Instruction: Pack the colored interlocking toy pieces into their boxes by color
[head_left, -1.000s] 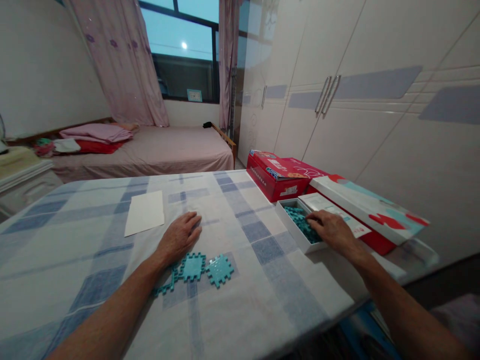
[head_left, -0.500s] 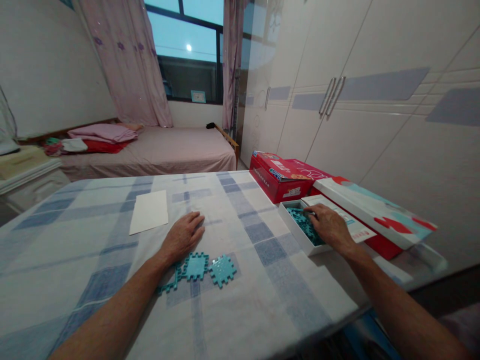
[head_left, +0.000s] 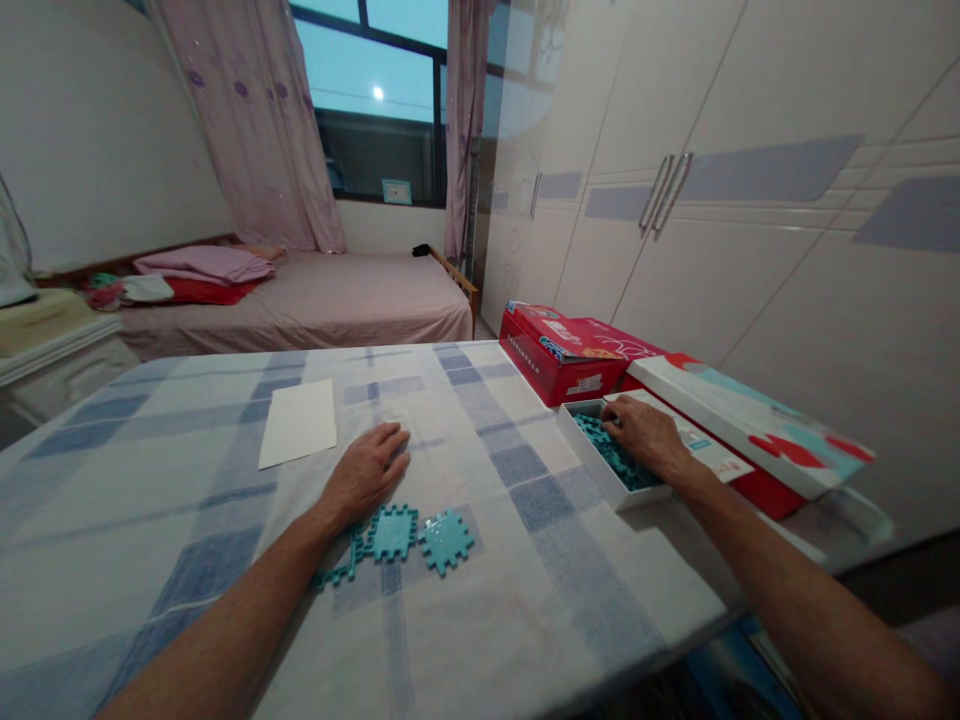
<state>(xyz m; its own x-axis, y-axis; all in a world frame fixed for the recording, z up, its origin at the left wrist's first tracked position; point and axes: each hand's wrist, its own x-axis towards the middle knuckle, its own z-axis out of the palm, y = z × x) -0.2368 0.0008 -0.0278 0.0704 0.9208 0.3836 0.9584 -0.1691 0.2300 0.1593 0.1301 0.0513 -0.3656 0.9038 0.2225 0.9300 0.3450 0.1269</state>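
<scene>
My left hand [head_left: 369, 468] lies flat on the tablecloth, palm down, with its fingers stretched out and nothing in them. Just below it are teal interlocking plastic tiles: a square tile [head_left: 392, 533] with toothed edges, a second toothed tile [head_left: 445, 542] turned at an angle beside it, and an open frame-like piece [head_left: 347, 563] partly under my wrist. My right hand [head_left: 643, 432] reaches into a white box [head_left: 592, 462] of teal pieces [head_left: 613, 455]. Its fingers are bent and close together among the pieces; whatever is between the fingertips is hidden.
A blank white card [head_left: 299, 425] lies left of my left hand. Behind the white box stand a red box [head_left: 559, 355] and a long white-and-red box [head_left: 742, 425]. A printed white lid or sheet [head_left: 709, 445] lies beside my right hand. The table's edge runs along the lower right.
My right hand has shifted slightly left and towards the far end of the white box, its fingers drawn closer together. My left hand and the tiles on the cloth have not moved.
</scene>
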